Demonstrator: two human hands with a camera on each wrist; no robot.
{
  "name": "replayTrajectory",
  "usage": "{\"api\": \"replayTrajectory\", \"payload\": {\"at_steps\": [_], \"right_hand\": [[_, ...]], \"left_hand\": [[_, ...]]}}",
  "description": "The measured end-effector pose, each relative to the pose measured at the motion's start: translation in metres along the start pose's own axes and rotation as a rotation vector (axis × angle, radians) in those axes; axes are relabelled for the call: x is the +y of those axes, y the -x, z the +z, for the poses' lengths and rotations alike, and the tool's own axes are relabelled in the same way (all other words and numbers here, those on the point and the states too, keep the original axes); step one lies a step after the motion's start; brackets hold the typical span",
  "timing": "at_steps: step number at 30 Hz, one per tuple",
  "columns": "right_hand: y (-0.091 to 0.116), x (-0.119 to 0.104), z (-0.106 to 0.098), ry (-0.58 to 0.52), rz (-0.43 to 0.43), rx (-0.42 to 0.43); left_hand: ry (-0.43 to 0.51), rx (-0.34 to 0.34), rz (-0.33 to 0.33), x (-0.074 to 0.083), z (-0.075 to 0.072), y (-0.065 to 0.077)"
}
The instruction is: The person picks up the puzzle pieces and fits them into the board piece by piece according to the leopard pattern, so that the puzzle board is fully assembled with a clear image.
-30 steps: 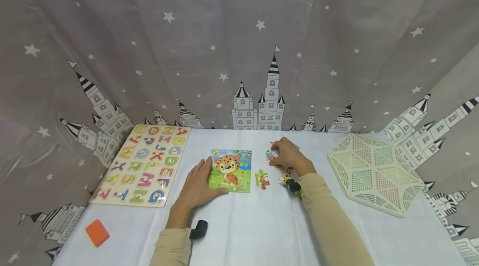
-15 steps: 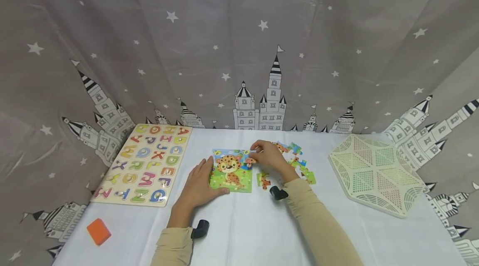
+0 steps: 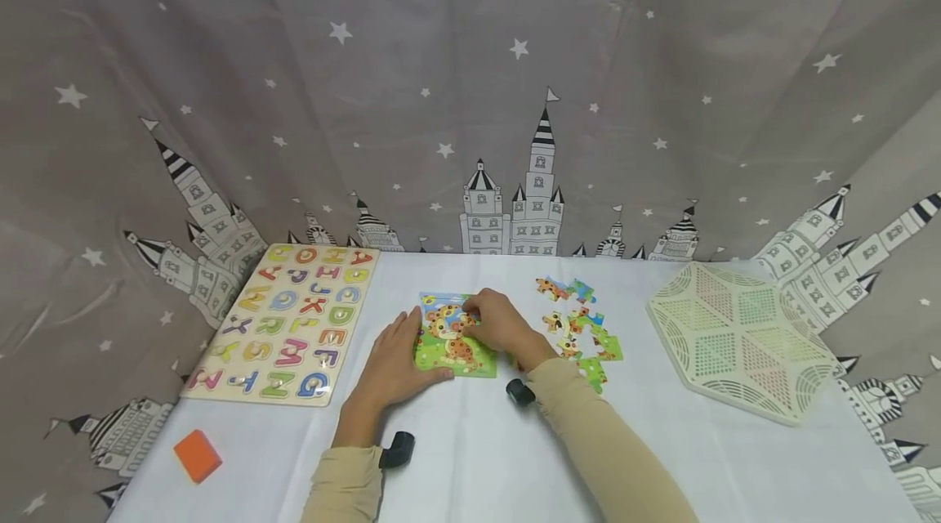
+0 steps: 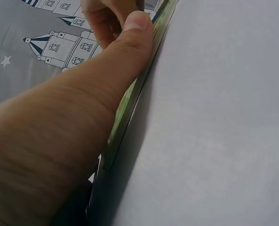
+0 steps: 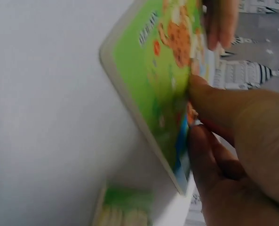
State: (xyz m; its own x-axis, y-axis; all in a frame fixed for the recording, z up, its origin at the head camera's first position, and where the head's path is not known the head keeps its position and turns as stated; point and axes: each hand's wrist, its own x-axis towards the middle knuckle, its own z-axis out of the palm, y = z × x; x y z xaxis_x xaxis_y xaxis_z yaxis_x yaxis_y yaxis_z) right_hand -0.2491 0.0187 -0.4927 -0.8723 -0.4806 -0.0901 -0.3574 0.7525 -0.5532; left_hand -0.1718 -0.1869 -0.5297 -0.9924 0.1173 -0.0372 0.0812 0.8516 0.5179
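A square puzzle board (image 3: 448, 361) printed with a spotted leopard cub lies on the white table. My left hand (image 3: 397, 368) rests against its left side, thumb near the lower edge. In the left wrist view the left thumb (image 4: 134, 35) touches the board's rim. Over the board's upper right, my right hand (image 3: 500, 323) pinches a puzzle piece (image 5: 192, 113). Mostly hidden by the fingers, the piece shows orange between thumb and index finger in the right wrist view. Several loose puzzle pieces (image 3: 577, 290) lie to the right of the board.
A wooden alphabet board (image 3: 283, 327) lies on the left, with an orange block (image 3: 197, 456) nearer the front. At the right is a pale hexagonal perforated board (image 3: 738, 343). A grey curtain (image 3: 470, 41) with castles and stars stands behind the table.
From the loose pieces, my right hand has moved left with a puzzle piece and is now over the board's picture. The left hand has stayed at the board's left side.
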Motion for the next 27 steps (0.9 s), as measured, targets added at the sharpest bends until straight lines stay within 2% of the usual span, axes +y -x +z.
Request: {"api": "replayTrajectory", "payload": {"at_steps": [4,9,17,20,23,27], "right_hand": [[-0.014,-0.009,0.009,0.010,0.002,0.040],[-0.028,-0.024,0.020,0.020,0.052,0.075],[-0.031,-0.042,0.019,0.011,0.099,0.155],[-0.032,-0.039,0.020,-0.001,0.112,0.155],[-0.032,-0.030,0.017,-0.076,0.105,0.111],[-0.024,-0.007,-0.001,-0.185,0.060,0.079]], "left_hand": [[-0.010,-0.008,0.002,-0.001,-0.002,-0.001],[0.006,-0.009,0.001,-0.001,-0.003,-0.001],[-0.030,0.003,0.019,-0.002,-0.003,-0.003],[-0.050,0.019,0.035,-0.002,-0.002,-0.005],[-0.079,0.029,0.043,-0.002,0.001,-0.007],[-0.122,0.038,0.043,0.001,0.005,-0.010]]}}
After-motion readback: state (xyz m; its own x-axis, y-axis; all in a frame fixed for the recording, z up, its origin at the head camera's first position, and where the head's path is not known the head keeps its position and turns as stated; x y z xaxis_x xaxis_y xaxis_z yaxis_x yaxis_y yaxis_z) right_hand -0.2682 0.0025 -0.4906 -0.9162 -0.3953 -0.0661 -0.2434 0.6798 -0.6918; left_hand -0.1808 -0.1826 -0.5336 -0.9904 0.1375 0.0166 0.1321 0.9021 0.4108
